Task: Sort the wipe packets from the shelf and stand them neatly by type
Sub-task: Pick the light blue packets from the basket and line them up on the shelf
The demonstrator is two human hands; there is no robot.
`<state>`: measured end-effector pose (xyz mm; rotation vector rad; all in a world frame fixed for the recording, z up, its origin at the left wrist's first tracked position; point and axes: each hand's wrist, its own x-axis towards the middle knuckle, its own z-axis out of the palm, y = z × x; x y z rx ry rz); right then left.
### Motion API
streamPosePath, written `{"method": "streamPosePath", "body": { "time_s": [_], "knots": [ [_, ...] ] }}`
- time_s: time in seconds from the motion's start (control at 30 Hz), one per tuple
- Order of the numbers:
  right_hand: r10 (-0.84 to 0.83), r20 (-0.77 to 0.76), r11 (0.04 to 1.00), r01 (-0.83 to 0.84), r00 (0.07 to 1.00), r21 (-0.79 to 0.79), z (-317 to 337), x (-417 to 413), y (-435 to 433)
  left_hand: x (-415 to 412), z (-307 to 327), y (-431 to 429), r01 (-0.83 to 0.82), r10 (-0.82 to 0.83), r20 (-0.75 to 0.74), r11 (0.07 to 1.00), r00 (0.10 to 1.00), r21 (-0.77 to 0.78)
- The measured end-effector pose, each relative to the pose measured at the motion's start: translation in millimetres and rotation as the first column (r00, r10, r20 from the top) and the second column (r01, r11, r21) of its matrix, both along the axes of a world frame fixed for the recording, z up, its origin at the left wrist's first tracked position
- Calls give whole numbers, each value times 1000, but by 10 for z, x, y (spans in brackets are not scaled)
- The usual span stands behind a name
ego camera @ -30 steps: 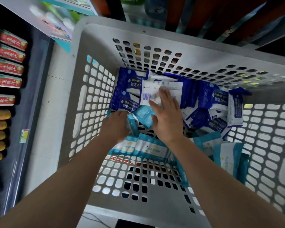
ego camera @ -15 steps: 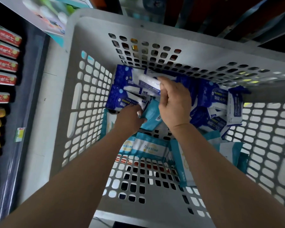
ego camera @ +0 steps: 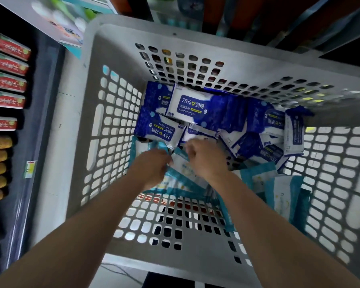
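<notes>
Both hands dropped back from the blue packs to the teal ones since a moment ago. Right hand (ego camera: 200,156) and left hand (ego camera: 154,165) are curled, pinching a teal packet (ego camera: 180,163) between them mid-basket (ego camera: 87,96). Blue alcohol wipes (ego camera: 190,106) sit piled along the far wall. Guessing I'm on the teal row now; next I'd stand this one upright beside its mates.

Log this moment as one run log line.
stage: sorting in basket | left hand, right hand: both on teal packet | blue alcohol wipes: piled at far wall
</notes>
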<state>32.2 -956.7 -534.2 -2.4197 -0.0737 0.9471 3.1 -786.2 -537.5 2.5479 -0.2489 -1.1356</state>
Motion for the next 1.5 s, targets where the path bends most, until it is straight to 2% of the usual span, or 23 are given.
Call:
{"method": "streamPosePath", "body": {
  "time_s": [0.03, 0.07, 0.13, 0.2, 0.33, 0.47, 0.57, 0.63, 0.73, 0.8, 1.0, 1.13, 1.23, 1.3, 1.4, 1.5],
  "knots": [
    [91, -170, 992, -104, 981, -68, -42, -78, 17, 32, -23, 48, -70, 65, 99, 996, 993, 54],
    [146, -269, 977, -182, 952, -113, -65, -157, 38, 62, -38, 93, -115, 91, 182, 985, 979, 125],
    [185, -301, 952, -247, 936, -181, -110, -281, 94, 56, -84, 155, -146, 87, 240, 959, 967, 242],
    [157, -234, 946, -214, 960, -243, -142, -343, 150, -10, -145, 189, -178, 110, 254, 948, 961, 263],
    [95, -181, 927, -153, 979, -342, -189, -375, 182, -69, -183, 240, -241, 191, 201, 933, 961, 268],
    [185, -249, 938, -247, 951, -244, -146, -369, 167, -41, -152, 262, -1, -61, 138, 913, 989, 408],
    [314, -271, 907, -372, 910, -197, -93, -380, 154, 13, -97, 250, 37, -122, 206, 927, 971, 373],
    [345, -277, 888, -408, 896, -214, -97, -403, 152, 77, -45, 231, 30, -69, 115, 948, 991, 317],
    [354, -267, 876, -418, 896, -240, -108, -421, 148, 126, -86, 240, -146, 167, -79, 964, 983, 222],
    [324, -259, 896, -384, 910, -225, -119, -407, 125, 70, -172, 249, -268, 287, -111, 951, 952, 157],
    [111, -369, 959, -197, 923, -203, -194, -301, 38, -24, -153, 126, -467, 486, -83, 866, 870, 178],
    [45, -319, 972, -115, 947, -206, -214, -290, 24, 8, -104, 161, -449, 486, -160, 867, 860, 218],
    [5, -246, 980, -54, 969, -192, -222, -304, 38, 39, -53, 186, -396, 435, -171, 892, 884, 220],
    [-49, -216, 988, 17, 975, -151, -207, -290, 46, 65, -22, 194, -434, 466, -178, 880, 867, 191],
    [-131, -205, 991, 120, 970, -65, -127, -224, 62, 112, 45, 221, -549, 568, -216, 823, 794, 146],
    [-223, -218, 961, 252, 950, 116, 0, -118, 70, 170, 147, 254, -644, 645, -230, 760, 729, 86]
  ]
}}
